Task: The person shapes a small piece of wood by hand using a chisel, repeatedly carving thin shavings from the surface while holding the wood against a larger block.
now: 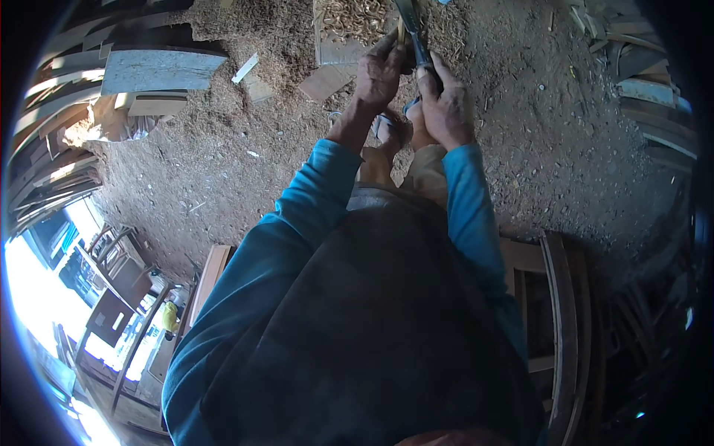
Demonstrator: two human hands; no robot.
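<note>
Both my hands are stretched out in front of me, close together, near the top of the view. My right hand (pixel 445 104) is closed round the handle of a long dark tool (pixel 409 21) that widens like a blade toward the top edge; its far end is out of view, so its exact kind cannot be told. Just left of it, my left hand (pixel 379 76) has its fingers curled round a thin, light wooden stick (pixel 401 33), most of which the hand and the tool hide. Curled wood shavings (pixel 353 21) lie heaped beyond the left hand.
My feet (pixel 393 128) are below my hands on the dusty ground. Flat boards (pixel 329 80) lie among sawdust. Stacked planks (pixel 160 70) line the left, and more timber (pixel 647 89) the right. Wooden frames (pixel 559 312) stand near my right side; chairs (pixel 111 297) stand at the lower left.
</note>
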